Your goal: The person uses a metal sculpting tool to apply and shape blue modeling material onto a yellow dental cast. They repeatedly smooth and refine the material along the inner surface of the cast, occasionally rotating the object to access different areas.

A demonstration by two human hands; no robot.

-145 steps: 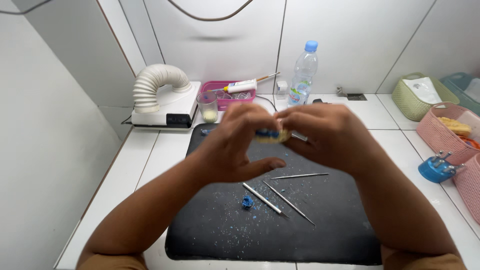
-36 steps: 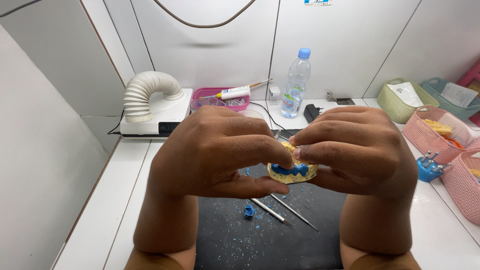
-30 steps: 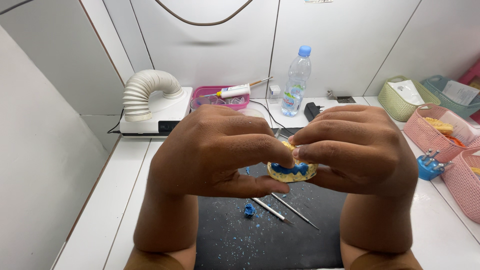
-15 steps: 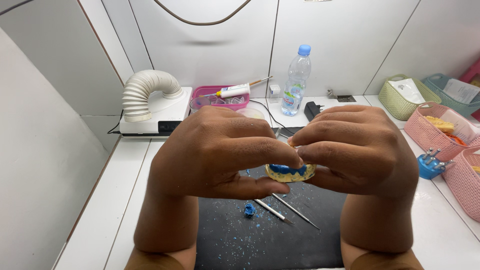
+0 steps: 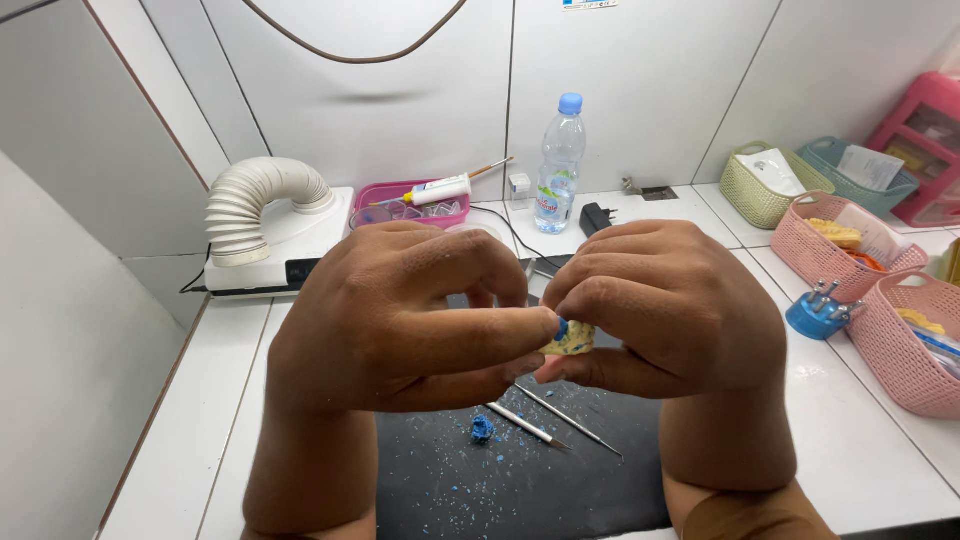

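My left hand (image 5: 400,320) and my right hand (image 5: 665,305) meet close in front of the camera, above a black mat (image 5: 520,480). Between their fingertips they pinch a small yellowish dental cast (image 5: 570,338) with blue wax on it; most of the cast is hidden by the fingers. My left thumb presses on its blue top. Below the hands, two thin metal tools (image 5: 560,420) and a blue wax lump (image 5: 482,428) lie on the mat among blue crumbs.
A white suction unit with a ribbed hose (image 5: 262,215) stands at the back left, beside a pink tray (image 5: 405,205) and a clear water bottle (image 5: 558,165). Green, teal and pink baskets (image 5: 850,240) and a blue tool stand (image 5: 815,312) line the right side.
The hands came closer to the camera since the oldest frame. In the last second the left thumb slid over the cast's top, hiding most of the blue wax.
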